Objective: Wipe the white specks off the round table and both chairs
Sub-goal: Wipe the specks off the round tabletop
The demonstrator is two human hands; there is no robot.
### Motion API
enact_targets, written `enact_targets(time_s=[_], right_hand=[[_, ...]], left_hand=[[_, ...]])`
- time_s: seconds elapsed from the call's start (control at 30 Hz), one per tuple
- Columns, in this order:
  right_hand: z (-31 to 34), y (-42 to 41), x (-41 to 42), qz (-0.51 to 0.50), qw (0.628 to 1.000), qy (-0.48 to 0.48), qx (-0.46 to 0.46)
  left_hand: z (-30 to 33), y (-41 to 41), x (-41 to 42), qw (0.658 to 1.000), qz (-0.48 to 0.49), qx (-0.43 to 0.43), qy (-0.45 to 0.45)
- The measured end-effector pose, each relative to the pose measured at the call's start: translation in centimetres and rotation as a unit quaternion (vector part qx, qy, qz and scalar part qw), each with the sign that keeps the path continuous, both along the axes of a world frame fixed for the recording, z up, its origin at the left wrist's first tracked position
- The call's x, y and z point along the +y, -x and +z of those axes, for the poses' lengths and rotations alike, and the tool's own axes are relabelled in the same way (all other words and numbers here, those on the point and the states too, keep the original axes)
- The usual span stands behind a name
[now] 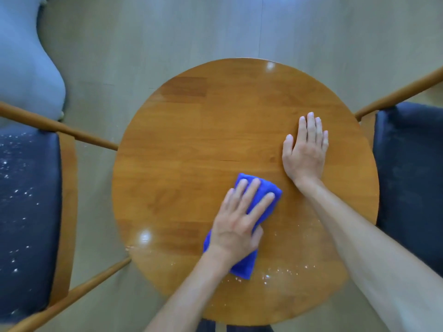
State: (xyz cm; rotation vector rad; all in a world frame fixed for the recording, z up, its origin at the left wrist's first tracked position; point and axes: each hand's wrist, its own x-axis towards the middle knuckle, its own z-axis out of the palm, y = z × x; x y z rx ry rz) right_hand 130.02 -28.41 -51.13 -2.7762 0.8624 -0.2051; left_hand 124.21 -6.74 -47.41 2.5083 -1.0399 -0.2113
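Wooden round table (215,121) feels hard under my flat right hand (304,149), while my left hand (237,226) presses flat on the soft, light blue cloth (259,188), fingers spread over its middle.

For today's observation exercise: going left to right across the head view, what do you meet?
Speckled chair seat → blue cloth under the left hand → right hand flat on the round table → right chair seat.

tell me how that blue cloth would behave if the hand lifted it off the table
The blue cloth looks soft and folded, so it would probably droop and unfold rather than hold shape. It seems light. Its nap likely grips the round table a little, dragging the white specks along under the flat left hand.
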Motion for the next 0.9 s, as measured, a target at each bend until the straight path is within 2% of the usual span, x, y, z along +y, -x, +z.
enact_targets(time_s=[0.07, 0.17, 0.27, 0.33, 0.43, 0.5, 0.57, 0.63, 0.7, 0.77, 0.83, 0.9], right_hand=[[0.1, 0.0, 0.1, 0.000, 1.000, -0.006, 0.008], [0.2, 0.0, 0.1, -0.003, 1.000, -0.016, 0.025], [1.0, -0.2, 0.6, -0.021, 0.998, -0.045, 0.048], [2.4, -0.1, 2.4, -0.027, 0.996, -0.081, 0.030], [4.8, 2.2, 8.5, 0.003, 0.988, -0.140, -0.071], [5.8, 4.7, 12.5, 0.009, 0.974, -0.189, -0.126], [6.3, 6.8, 14.4, -0.049, 0.956, -0.249, -0.149], [6.2, 7.7, 15.2, -0.101, 0.949, -0.265, -0.138], [5.6, 7.8, 16.8, -0.070, 0.972, -0.207, -0.087], [4.3, 7.1, 18.6, -0.032, 0.991, -0.126, -0.021], [3.2, 6.2, 19.9, -0.056, 0.996, -0.074, 0.005], [2.6, 5.9, 20.8, -0.083, 0.996, -0.041, -0.002]], left_hand=[[-0.5, -3.1, 6.5, 0.997, 0.079, -0.011, -0.001], [-0.2, -7.7, 16.6, 0.974, 0.225, -0.006, -0.027], [-0.2, -8.7, 18.7, 0.954, 0.299, 0.021, -0.009], [-0.6, -7.7, 15.3, 0.957, 0.290, 0.009, 0.002], [-0.8, -5.3, 6.6, 0.974, 0.224, 0.030, 0.022], [0.0, -3.7, 1.1, 0.975, 0.184, 0.104, 0.072], [1.7, -3.5, -1.2, 0.950, 0.157, 0.219, 0.155], [2.6, -4.8, 0.3, 0.937, 0.157, 0.246, 0.190], [2.6, -6.6, 3.7, 0.958, 0.181, 0.179, 0.135], [1.7, -8.0, 7.7, 0.974, 0.200, 0.107, -0.015], [0.6, -8.1, 10.3, 0.963, 0.205, 0.093, -0.150], [-0.7, -7.7, 11.3, 0.955, 0.182, 0.083, -0.218]])
